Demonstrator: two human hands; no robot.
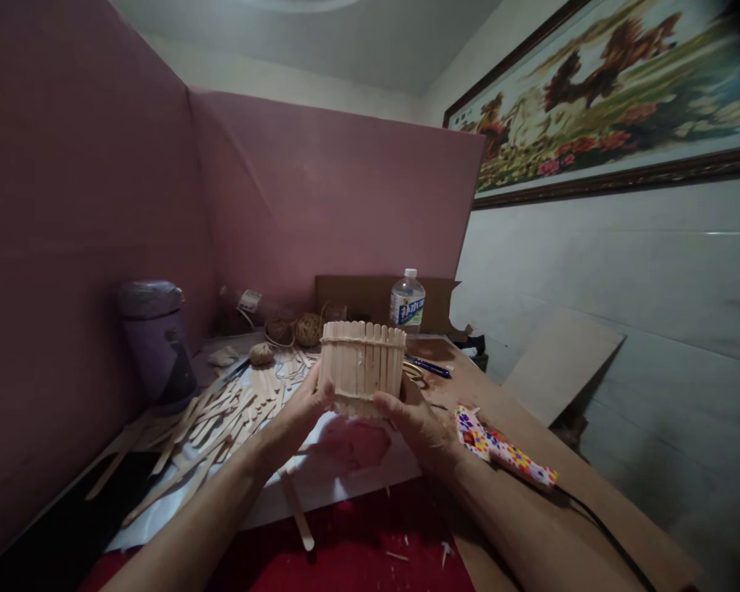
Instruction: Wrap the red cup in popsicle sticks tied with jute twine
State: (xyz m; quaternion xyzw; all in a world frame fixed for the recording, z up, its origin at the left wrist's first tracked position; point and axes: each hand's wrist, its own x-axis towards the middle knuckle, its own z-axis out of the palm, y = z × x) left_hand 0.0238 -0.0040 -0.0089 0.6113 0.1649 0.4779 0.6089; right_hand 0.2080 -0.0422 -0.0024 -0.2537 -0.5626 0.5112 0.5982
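Stick cup point(363, 367) held btwn L hand point(308, 403) & R hand point(420, 421), slats point(379, 366) approx. upright, neither hand nearer; far-side grip unclear.

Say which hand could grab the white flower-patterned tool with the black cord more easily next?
Probably the right hand: the tool lies beside it. The left hand is farther, across the pale, rounded wooden-stick piece. Both hands hold that piece, so the left would have to support it alone.
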